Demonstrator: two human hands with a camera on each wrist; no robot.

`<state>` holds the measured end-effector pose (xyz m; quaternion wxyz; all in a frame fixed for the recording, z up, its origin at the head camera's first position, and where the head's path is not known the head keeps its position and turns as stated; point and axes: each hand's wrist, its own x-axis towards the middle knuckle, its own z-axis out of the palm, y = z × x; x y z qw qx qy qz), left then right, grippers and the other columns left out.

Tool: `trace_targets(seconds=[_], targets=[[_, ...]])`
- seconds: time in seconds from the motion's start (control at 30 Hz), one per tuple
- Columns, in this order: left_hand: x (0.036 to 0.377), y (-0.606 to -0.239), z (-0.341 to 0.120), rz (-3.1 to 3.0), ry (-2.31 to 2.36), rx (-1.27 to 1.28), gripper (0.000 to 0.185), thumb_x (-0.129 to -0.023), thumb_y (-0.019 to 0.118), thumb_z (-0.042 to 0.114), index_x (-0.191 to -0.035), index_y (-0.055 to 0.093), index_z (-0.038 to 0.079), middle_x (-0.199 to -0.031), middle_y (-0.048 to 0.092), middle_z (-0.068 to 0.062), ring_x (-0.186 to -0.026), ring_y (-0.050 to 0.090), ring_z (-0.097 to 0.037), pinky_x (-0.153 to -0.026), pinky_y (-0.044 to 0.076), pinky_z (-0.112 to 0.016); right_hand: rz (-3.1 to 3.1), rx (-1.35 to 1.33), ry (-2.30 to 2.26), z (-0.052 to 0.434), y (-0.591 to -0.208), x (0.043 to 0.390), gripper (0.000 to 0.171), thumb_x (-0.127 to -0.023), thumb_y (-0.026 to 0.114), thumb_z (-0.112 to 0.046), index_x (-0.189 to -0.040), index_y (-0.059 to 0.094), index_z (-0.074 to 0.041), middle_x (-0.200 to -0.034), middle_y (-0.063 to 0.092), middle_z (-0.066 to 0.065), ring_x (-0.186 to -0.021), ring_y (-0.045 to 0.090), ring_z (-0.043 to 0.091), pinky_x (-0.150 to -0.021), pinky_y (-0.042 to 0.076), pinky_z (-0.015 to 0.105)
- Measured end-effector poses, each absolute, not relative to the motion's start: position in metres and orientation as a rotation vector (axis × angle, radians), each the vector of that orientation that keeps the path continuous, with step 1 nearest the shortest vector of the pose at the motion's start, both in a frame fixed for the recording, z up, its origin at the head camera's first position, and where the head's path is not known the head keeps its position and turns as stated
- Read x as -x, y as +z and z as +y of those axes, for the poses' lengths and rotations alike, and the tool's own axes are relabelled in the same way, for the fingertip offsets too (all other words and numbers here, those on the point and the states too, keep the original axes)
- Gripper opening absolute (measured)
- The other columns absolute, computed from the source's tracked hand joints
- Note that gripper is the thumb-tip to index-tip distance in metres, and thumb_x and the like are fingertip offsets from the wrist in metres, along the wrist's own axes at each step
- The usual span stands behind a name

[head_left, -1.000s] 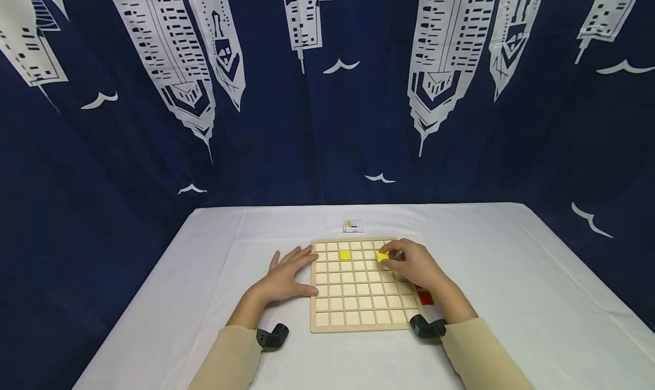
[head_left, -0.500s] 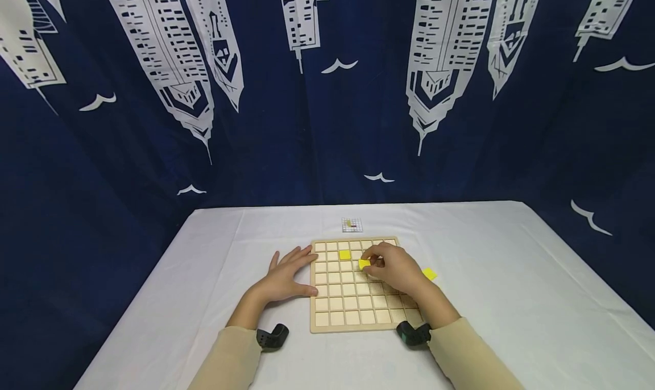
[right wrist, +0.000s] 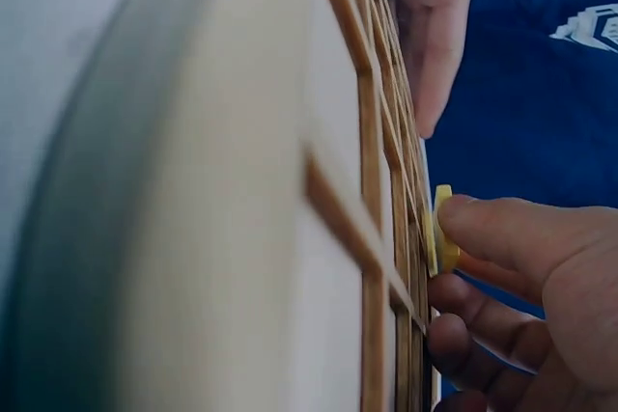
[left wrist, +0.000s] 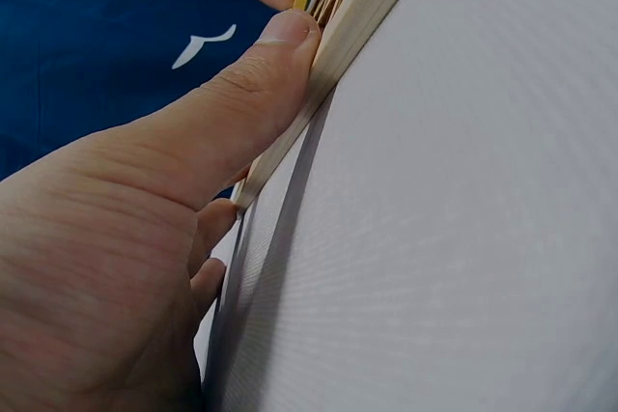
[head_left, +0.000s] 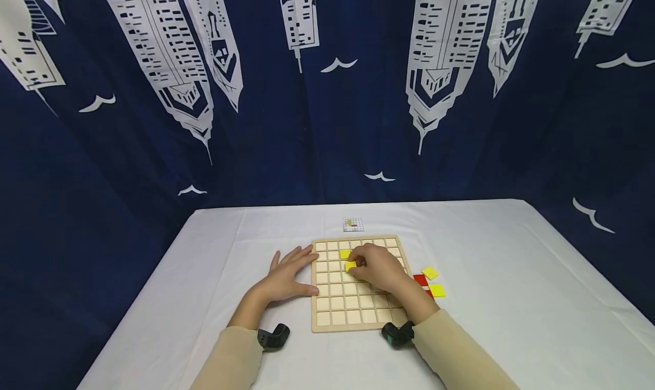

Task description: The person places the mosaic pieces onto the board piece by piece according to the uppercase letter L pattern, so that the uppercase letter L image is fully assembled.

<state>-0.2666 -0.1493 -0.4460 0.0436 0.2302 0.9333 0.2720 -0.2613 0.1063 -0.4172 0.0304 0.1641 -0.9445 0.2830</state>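
Observation:
A wooden grid board (head_left: 353, 328) lies on the white table, its square cells framed by thin strips. My right hand (head_left: 378, 266) pinches a yellow square tile (head_left: 350, 265) between thumb and fingers, close over a cell in the upper part of the grid. Just beyond it, another yellow tile (head_left: 345, 254) sits in a cell. In the right wrist view the pinched tile (right wrist: 445, 224) is tilted up near the strips. My left hand (head_left: 284, 279) rests at the board's left edge, fingers spread, with thumb (left wrist: 261, 74) and fingertips touching the rim.
Right of the board lie loose tiles: a yellow one (head_left: 430, 272), a second yellow one (head_left: 437, 290), a red one (head_left: 420, 279) and another red one partly hidden by my forearm. A small printed grid card (head_left: 353, 224) lies behind the board. A blue patterned curtain (head_left: 327, 151) hangs beyond the table.
My right hand has moved left across the board with the yellow tile, close to the one in its cell. The loose tiles at the right have come into view. My left hand stays put.

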Motion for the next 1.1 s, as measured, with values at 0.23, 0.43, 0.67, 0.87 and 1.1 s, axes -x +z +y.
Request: trace_targets(seconds=[0.23,0.43,0.67,0.87,1.1], targets=[[0.2661,-0.4453,-0.1505,2.857,0.839,-0.699,0.085,-0.072,0.077,0.052,-0.145,0.042,0.025,-0.160,0.024,0.002,-0.150,0.014,-0.028,-0.116,-0.010,-0.063,-2.916,-0.480,0.867,0.1005,-0.4189,0.2650,0.018,-0.079,0.078,-0.020,-0.095,0.071,-0.017,-0.077,0.056,-0.006,-0.067,0.049,0.012,-0.059,0.041,0.026],[0.2650,-0.4443,-0.1507,2.857,0.835,-0.696,0.086,-0.072,0.077,0.052,-0.146,0.042,0.024,-0.160,0.024,0.003,-0.150,0.015,-0.028,-0.116,-0.009,-0.063,-2.914,-0.464,0.909,0.0990,-0.4201,0.2649,0.021,-0.079,0.078,-0.019,-0.100,0.070,-0.017,-0.079,0.058,-0.007,-0.068,0.050,0.011,-0.060,0.041,0.026],[0.2644,-0.4454,-0.1500,2.855,0.828,-0.701,0.086,-0.072,0.077,0.052,-0.146,0.042,0.025,-0.160,0.025,0.002,-0.150,0.015,-0.028,-0.117,-0.009,-0.063,-2.871,-0.477,0.996,0.1016,-0.4242,0.2630,0.015,-0.082,0.074,-0.013,-0.096,0.070,-0.018,-0.076,0.060,-0.009,-0.067,0.051,0.009,-0.063,0.043,0.025],[0.2649,-0.4458,-0.1502,2.856,0.840,-0.707,0.086,-0.072,0.077,0.053,-0.146,0.042,0.024,-0.160,0.025,0.001,-0.150,0.015,-0.029,-0.116,-0.009,-0.064,-2.861,-0.506,1.037,0.1020,-0.4253,0.2635,0.009,-0.083,0.072,-0.013,-0.090,0.071,-0.019,-0.074,0.060,-0.010,-0.067,0.052,0.008,-0.064,0.043,0.025],[0.2649,-0.4458,-0.1495,2.852,0.851,-0.703,0.086,-0.072,0.077,0.052,-0.145,0.042,0.024,-0.160,0.025,0.002,-0.150,0.015,-0.028,-0.116,-0.009,-0.064,-2.863,-0.493,1.016,0.1019,-0.4264,0.2643,0.010,-0.083,0.071,-0.011,-0.089,0.071,-0.019,-0.075,0.059,-0.009,-0.068,0.051,0.009,-0.064,0.043,0.025]])
